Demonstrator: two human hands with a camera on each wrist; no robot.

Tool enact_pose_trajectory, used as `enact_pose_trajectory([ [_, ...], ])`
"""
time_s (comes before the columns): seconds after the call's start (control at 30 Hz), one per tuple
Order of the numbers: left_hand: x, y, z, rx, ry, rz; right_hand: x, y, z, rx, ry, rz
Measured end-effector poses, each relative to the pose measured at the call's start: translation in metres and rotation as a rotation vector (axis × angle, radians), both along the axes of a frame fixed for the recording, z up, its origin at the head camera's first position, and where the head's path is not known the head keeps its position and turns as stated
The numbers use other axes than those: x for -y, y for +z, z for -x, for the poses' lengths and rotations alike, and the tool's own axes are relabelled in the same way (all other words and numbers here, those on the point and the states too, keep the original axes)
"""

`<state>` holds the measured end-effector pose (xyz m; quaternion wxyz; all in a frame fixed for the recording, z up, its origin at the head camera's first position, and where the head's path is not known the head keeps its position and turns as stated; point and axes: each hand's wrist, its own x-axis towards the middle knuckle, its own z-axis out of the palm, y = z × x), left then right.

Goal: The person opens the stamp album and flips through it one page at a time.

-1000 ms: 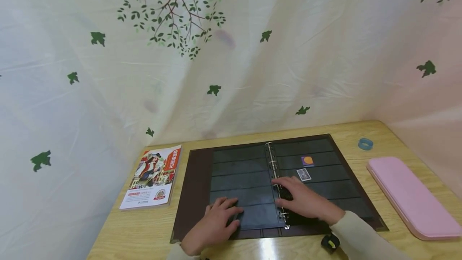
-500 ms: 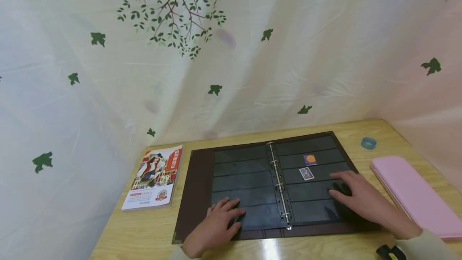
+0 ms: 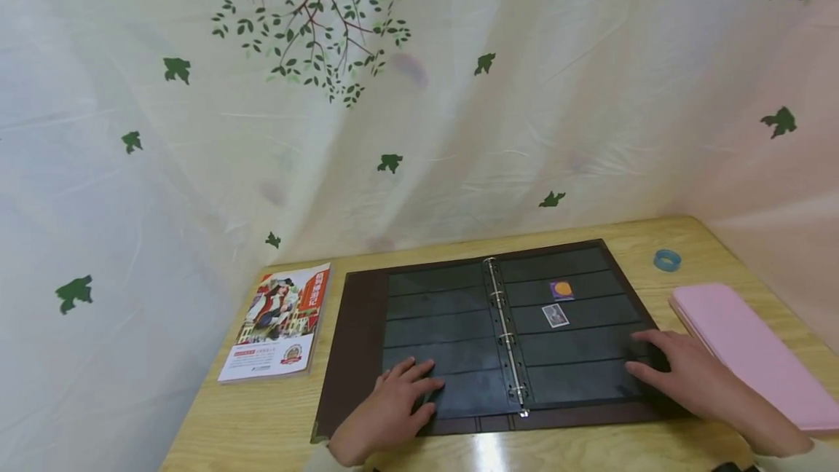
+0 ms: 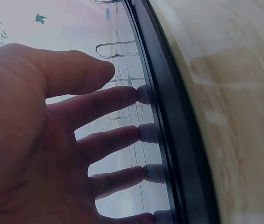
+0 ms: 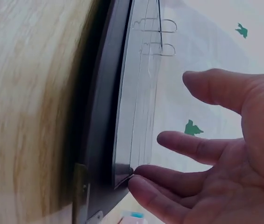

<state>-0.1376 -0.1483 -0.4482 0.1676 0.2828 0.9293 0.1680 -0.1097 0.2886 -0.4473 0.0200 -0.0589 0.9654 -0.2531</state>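
An open ring-binder stamp album (image 3: 359, 333) with black pocket pages lies flat on the table. A purple stamp with an orange disc (image 3: 561, 290) and a grey stamp with a white border (image 3: 555, 316) sit on its right page. My left hand (image 3: 396, 399) rests on the lower part of the left page, fingers spread, their tips touching the sheet in the left wrist view. At the right page's outer edge is my right hand (image 3: 691, 377), its fingers loosely extended. In the right wrist view, its lower fingertips (image 5: 143, 184) meet the page corner. Both hands hold nothing.
Left of the album lies a paperback book (image 3: 278, 323) with an illustrated cover. To the right are a pink case (image 3: 750, 355) and a blue ring-shaped roll (image 3: 667, 261). Metal rings (image 3: 506, 337) run down the album's spine. A patterned curtain (image 3: 446, 130) hangs behind the table.
My right hand has moved from the ring spine across to the right page's outer edge, uncovering the spine and lower right page. The left hand stays in place.
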Motion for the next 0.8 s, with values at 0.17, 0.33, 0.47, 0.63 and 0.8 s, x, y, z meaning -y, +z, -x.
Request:
enact_pose_trajectory([
  [0.17, -0.001, 0.0, -0.001, -0.006, -0.012, 0.003, -0.004, -0.001, 0.002, 0.039, -0.038, -0.015],
  [0.33, -0.001, 0.0, -0.002, -0.009, -0.014, 0.005, -0.004, -0.004, 0.004, 0.04, -0.065, -0.042],
  [0.47, -0.001, 0.0, -0.002, -0.005, -0.006, 0.01, -0.001, -0.008, 0.002, -0.003, -0.072, -0.054],
  [0.63, -0.002, 0.0, -0.003, -0.018, 0.001, 0.013, 0.0, -0.01, 0.0, -0.053, -0.073, -0.032],
  [0.8, -0.002, 0.0, -0.003, -0.025, 0.005, 0.013, -0.001, -0.012, -0.001, -0.156, -0.084, 0.041],
])
